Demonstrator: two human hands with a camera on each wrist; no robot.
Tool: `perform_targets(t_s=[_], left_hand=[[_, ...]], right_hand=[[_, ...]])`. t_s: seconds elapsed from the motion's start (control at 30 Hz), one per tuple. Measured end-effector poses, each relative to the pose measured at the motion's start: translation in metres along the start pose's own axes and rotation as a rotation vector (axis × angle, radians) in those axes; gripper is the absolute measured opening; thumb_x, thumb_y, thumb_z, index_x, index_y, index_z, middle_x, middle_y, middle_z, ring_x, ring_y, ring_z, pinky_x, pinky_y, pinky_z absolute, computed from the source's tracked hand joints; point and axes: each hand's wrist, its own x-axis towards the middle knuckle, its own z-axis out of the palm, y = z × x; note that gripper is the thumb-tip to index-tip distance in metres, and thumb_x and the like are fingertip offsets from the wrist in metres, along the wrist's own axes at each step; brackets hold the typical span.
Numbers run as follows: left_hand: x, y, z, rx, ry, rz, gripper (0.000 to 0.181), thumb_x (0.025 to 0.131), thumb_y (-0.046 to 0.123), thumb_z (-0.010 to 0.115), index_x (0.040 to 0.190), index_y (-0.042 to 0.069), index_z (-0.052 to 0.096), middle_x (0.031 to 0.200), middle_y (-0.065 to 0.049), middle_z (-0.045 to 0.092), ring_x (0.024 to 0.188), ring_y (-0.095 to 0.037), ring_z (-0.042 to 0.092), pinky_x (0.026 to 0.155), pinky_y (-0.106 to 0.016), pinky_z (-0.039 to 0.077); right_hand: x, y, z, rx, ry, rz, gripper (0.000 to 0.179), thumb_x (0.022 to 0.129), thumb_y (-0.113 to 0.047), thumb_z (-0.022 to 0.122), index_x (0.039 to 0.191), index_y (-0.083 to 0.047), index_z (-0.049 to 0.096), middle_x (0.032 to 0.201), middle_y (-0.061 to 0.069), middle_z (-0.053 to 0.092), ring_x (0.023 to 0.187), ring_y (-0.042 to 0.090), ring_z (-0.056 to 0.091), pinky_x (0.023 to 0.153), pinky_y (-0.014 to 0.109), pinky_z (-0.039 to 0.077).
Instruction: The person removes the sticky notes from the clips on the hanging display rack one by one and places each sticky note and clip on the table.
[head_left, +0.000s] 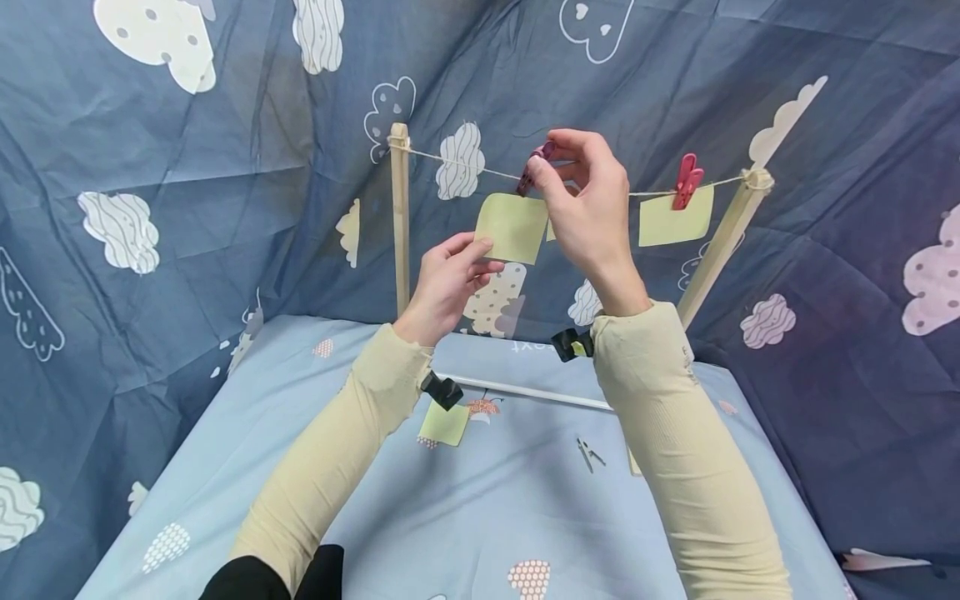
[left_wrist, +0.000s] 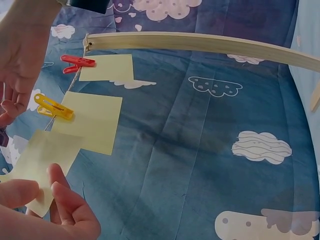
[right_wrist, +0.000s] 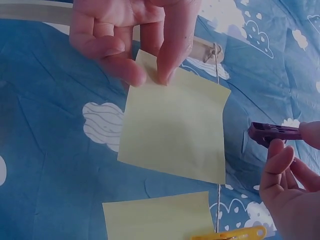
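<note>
My left hand (head_left: 450, 279) pinches a pale yellow paper note (head_left: 513, 227) by its lower left corner, between thumb and fingers. The note's top edge lies close to a string (head_left: 498, 172). Above that edge, my right hand (head_left: 592, 208) pinches a dark purple clothespin (head_left: 534, 169); in the right wrist view the clothespin (right_wrist: 275, 132) is apart from the paper. Two more notes hang farther right on the string, one under a red clothespin (head_left: 686, 182), the other under a yellow clothespin (left_wrist: 55, 107). In the head view my right hand hides most of the middle note.
The string runs between a left wooden post (head_left: 401, 217) and a right wooden post (head_left: 723, 246). On the blue cloth (head_left: 465, 517) below lie a loose note (head_left: 444, 425), a thin white rod (head_left: 532, 392) and a small V-shaped item (head_left: 588, 454). Patterned fabric hangs behind.
</note>
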Motion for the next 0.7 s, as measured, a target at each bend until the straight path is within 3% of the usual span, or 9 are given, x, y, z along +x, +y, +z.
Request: perform_targets(t_s=[0.23, 0.7], left_hand=[[-0.002, -0.001, -0.002, -0.015, -0.008, -0.001, 0.017, 0.093, 0.015, 0.064, 0.107, 0.006, 0.066, 0.081, -0.004, 0.066, 0.07, -0.011, 0.066, 0.069, -0.023, 0.05], [-0.009, -0.002, -0.004, 0.047, -0.016, 0.003, 0.02, 0.093, 0.019, 0.064, 0.108, 0.006, 0.065, 0.088, -0.003, 0.062, 0.073, -0.013, 0.066, 0.069, -0.025, 0.047]], right_hand=[[-0.002, 0.003, -0.004, 0.032, 0.01, 0.025, 0.037, 0.091, -0.016, 0.066, 0.125, -0.006, 0.057, 0.111, 0.007, 0.062, 0.086, 0.009, 0.06, 0.074, 0.02, 0.046], [-0.012, 0.007, -0.013, 0.102, 0.012, 0.051, 0.039, 0.087, -0.013, 0.068, 0.124, -0.004, 0.057, 0.105, -0.001, 0.061, 0.086, 0.011, 0.061, 0.078, 0.02, 0.048]])
